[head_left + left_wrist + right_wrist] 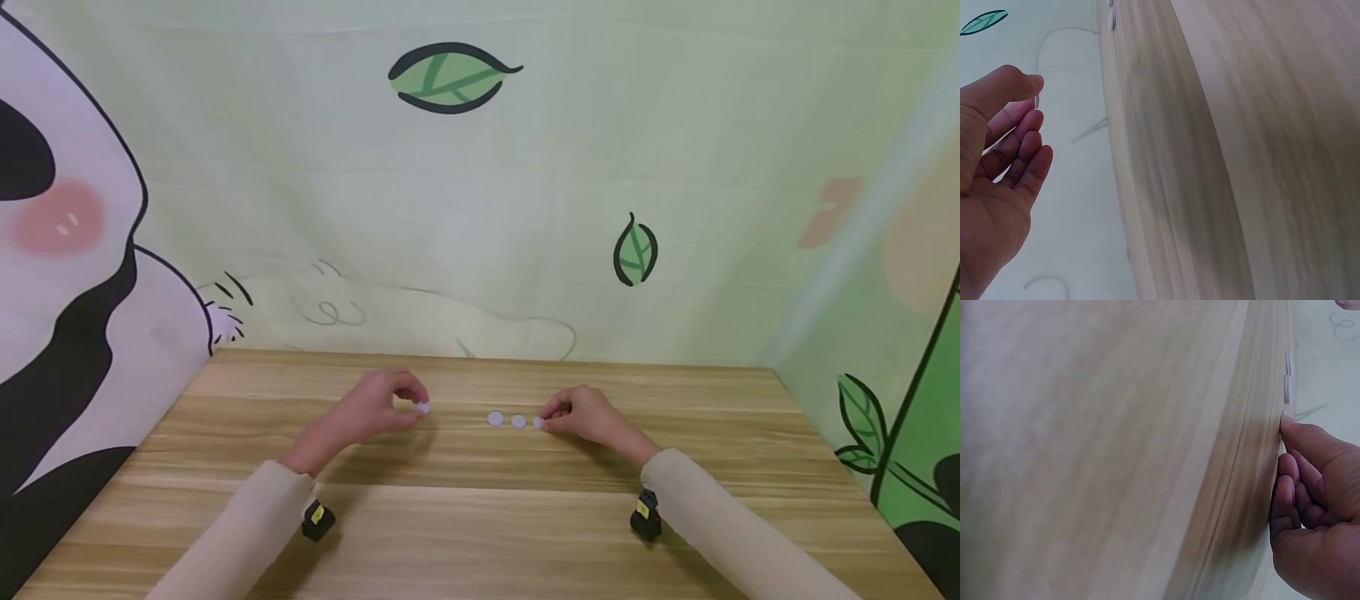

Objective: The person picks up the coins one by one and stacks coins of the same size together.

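My left hand pinches a small white disc between thumb and fingertips, held above the wooden table. In the left wrist view that disc shows edge-on under the thumb tip. Two more white discs, one left of the other, lie flat on the table between my hands. Just right of them, my right hand pinches a third white disc at the tabletop, its far part covered by the fingers. The right wrist view shows the right thumb and fingertips low against the table.
The wooden table spreads under both arms, its far edge meeting a printed cloth backdrop with leaves and a panda. A small black camera hangs at the left wrist and another at the right.
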Tool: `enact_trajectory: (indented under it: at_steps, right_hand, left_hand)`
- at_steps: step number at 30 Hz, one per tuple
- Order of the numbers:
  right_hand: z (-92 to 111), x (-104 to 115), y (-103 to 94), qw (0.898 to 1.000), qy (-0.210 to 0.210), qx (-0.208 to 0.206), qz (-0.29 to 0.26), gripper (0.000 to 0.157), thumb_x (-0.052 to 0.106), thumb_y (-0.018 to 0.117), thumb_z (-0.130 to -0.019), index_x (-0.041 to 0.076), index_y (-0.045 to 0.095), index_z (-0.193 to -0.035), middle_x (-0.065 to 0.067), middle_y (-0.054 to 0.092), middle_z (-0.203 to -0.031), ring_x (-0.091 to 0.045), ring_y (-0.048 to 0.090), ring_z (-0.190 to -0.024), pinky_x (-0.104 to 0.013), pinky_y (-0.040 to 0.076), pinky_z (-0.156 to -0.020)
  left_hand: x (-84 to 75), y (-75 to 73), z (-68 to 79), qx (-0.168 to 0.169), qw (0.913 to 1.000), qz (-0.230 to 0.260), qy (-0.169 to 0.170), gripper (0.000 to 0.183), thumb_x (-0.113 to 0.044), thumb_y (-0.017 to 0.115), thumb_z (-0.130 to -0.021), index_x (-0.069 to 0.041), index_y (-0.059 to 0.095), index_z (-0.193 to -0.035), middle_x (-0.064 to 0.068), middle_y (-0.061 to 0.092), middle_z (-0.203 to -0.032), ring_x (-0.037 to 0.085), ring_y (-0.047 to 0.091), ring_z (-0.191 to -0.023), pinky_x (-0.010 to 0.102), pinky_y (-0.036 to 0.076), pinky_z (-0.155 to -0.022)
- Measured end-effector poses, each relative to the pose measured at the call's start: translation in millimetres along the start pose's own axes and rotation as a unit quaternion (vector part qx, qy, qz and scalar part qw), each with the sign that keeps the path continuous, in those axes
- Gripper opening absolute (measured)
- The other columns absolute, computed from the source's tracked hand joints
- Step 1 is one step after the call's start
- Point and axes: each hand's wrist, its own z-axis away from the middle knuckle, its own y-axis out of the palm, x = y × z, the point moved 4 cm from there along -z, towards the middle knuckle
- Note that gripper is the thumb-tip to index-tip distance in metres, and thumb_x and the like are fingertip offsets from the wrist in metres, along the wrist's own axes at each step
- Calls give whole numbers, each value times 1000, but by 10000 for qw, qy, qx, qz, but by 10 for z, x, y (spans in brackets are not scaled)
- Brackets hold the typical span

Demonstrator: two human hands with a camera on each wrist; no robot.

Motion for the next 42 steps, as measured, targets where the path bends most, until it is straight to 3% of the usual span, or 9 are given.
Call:
enact_trajectory:
  at_steps: [8, 14, 20, 26, 34, 42]
  right_hand:
    - [-8, -22, 3, 10000, 77, 37, 19, 13, 18, 82, -88, 8, 79, -94, 4, 67, -81, -10, 53, -75, -26, 45, -68]
    - [-15, -33, 8, 9999, 87, 60, 15, 12, 18, 82, -87, 8, 79, -94, 4, 67, -81, -10, 53, -75, -26, 45, -68]
    - [-5, -12, -3, 10000, 48, 58, 44, 13, 18, 82, -87, 8, 79, -94, 4, 67, -81, -10, 53, -75, -26, 45, -68]
    - [-4, -19, -14, 9999, 9, 61, 84, 13, 19, 82, -87, 8, 79, -95, 4, 68, -81, -9, 54, -75, -23, 45, -67]
    - [-4, -25, -26, 9999, 65, 81, 90, 13, 20, 81, -88, 9, 79, -95, 4, 67, -81, -9, 53, -74, -23, 44, -67]
    - [1, -5, -22, 9999, -34, 82, -48, 14, 19, 82, -87, 8, 79, -95, 3, 67, -81, -9, 54, -76, -24, 45, -68]
  left_hand:
    - [-84, 140, -138, 149, 9998, -139, 0, 13, -4, 80, -83, -9, 72, -92, -1, 69, -93, 17, 64, -90, 38, 56, -84]
    - [-167, 285, -251, 364, 9993, -25, -75, 15, -1, 77, -80, -8, 71, -91, -1, 67, -90, 18, 62, -88, 35, 55, -83]
    - [-233, 437, -352, 536, 9984, 38, 165, 17, 1, 74, -76, -8, 67, -89, -2, 65, -86, 18, 62, -87, 34, 54, -83]
    - [-315, 555, -411, 657, 9964, -248, 476, 17, -1, 73, -76, -8, 65, -89, -3, 65, -84, 16, 60, -84, 29, 52, -78]
    - [-421, 677, -530, 806, 9947, -413, 493, 19, -5, 73, -76, -9, 64, -92, -4, 62, -83, 13, 54, -79, 30, 49, -75]
    - [-537, 770, -640, 806, 9934, -439, 689, 14, -8, 73, -79, -4, 63, -89, 12, 66, -81, 13, 48, -71, 27, 42, -65]
